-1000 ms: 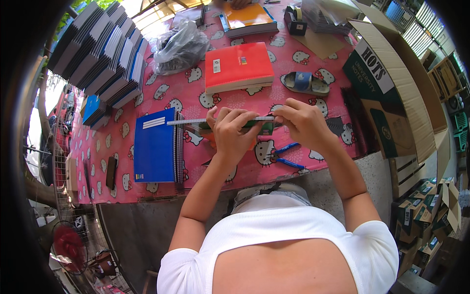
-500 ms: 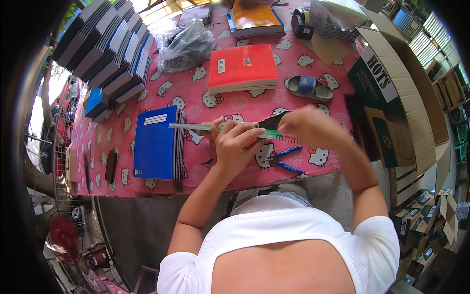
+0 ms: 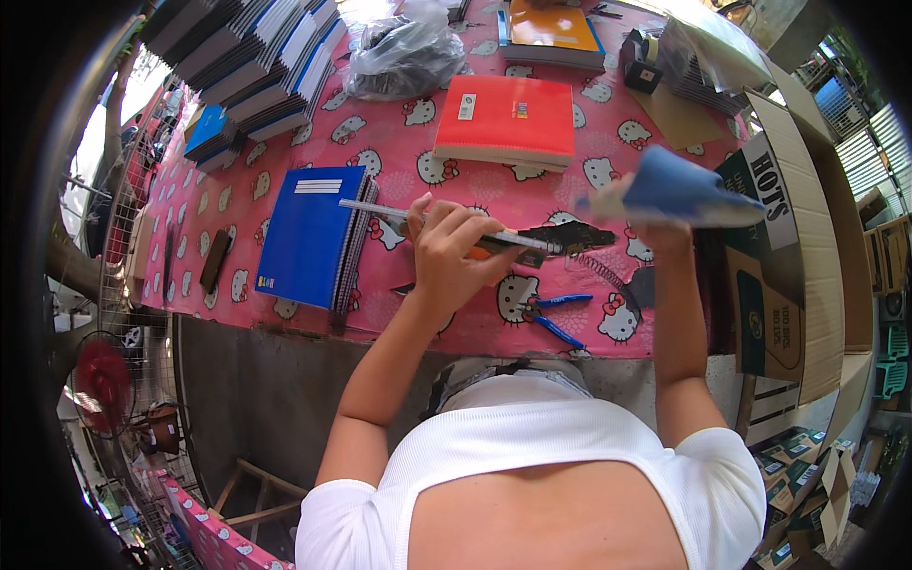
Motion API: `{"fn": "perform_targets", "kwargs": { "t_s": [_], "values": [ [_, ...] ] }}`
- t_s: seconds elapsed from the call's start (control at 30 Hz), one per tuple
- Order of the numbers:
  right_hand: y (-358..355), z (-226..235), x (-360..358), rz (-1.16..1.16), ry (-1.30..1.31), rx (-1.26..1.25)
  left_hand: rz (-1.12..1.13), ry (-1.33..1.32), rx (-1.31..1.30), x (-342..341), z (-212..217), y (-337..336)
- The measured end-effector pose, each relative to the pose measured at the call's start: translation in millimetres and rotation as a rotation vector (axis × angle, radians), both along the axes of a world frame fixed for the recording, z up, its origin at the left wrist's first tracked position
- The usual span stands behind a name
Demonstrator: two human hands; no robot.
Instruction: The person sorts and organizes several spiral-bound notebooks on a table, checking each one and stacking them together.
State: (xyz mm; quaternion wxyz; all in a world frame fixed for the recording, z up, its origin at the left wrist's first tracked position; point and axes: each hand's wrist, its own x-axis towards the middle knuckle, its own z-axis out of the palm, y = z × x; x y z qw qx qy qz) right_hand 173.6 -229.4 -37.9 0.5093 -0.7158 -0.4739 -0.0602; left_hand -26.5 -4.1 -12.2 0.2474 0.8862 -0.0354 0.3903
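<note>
My left hand (image 3: 454, 242) is closed around a thin notebook (image 3: 380, 211) held edge-on above the table. From its right end a dark spiral wire coil (image 3: 600, 270) sticks out and curves down toward the table. In my right hand (image 3: 665, 236) is a blue slide sandal (image 3: 679, 185), blurred by motion, raised to the right of the notebook. Blue-handled pliers (image 3: 559, 328) lie spread on the table below the notebook. Left of my left hand rests a small stack of blue spiral notebooks (image 3: 309, 237).
A red book stack (image 3: 508, 119) and an orange one (image 3: 551, 30) sit farther back on the pink tablecloth (image 3: 380, 328). Tall notebook stacks (image 3: 256, 71), a plastic bag (image 3: 404, 62) and a black tape dispenser (image 3: 642, 62) stand around. An open carton (image 3: 807, 247) borders the right side.
My right hand has left the coil end of the notebook and picked the sandal up off the table. My left hand keeps its hold. The whole view has shifted slightly.
</note>
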Motion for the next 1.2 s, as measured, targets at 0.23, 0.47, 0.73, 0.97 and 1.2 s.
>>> {"fn": "perform_targets", "kwargs": {
  "t_s": [0.23, 0.47, 0.73, 0.97, 1.2],
  "values": [
    [10.9, 6.6, 10.6, 0.419, 0.440, -0.072, 0.007, 0.001, 0.002, 10.1, 3.8, -3.9],
    [28.7, 38.0, -26.2, 0.457, 0.989, 0.015, 0.004, 0.112, -0.214, 5.2, 12.5, 11.9],
    [50.0, 19.6, -11.0, 0.400, 0.300, -0.066, 0.085, 0.209, 0.012, 6.7, 16.4, 37.7],
    [83.3, 26.8, -16.0, 0.271, 0.390, -0.336, 0.048, 0.232, -0.049, 6.6, 16.0, 47.8],
    [99.7, -0.2, -3.3, 0.182, 0.243, -0.404, 0.332, 0.190, 0.085, 2.7, 18.8, 57.6]
  ]
}}
